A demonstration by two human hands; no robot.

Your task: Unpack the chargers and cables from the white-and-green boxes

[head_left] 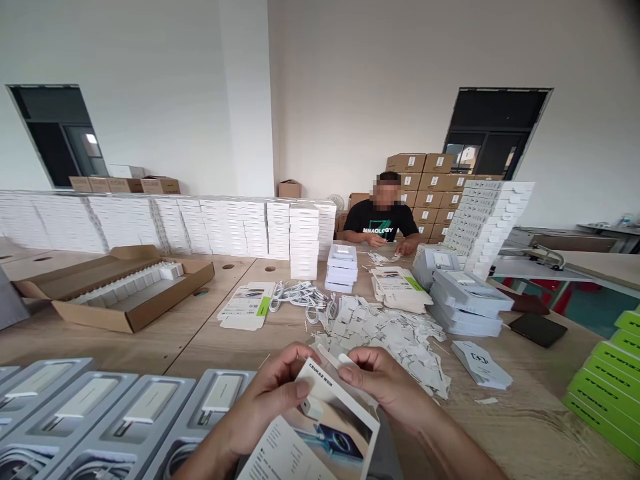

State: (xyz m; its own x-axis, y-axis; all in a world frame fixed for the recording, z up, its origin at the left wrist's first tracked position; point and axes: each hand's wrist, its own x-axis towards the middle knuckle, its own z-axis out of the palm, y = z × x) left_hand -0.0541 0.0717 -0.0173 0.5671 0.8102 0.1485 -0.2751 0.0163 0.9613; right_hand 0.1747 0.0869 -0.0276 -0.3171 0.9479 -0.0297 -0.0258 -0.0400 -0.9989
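Carton [325,417], printed retail box with its top flap open, sits bottom centre of the head view, held just above the table [525,427]. Left hand [267,400] pinches its left edge, fingers closed on the card; right hand [383,383] closed on the top flap. Likely light, thin card, creases easily; best held at folded edges, not the panels. Grey trays [125,407] with chargers lie left of the carton, loose white inserts [395,333] just behind it, green boxes [607,380] far right. Co-worker [383,223] sits well behind it.
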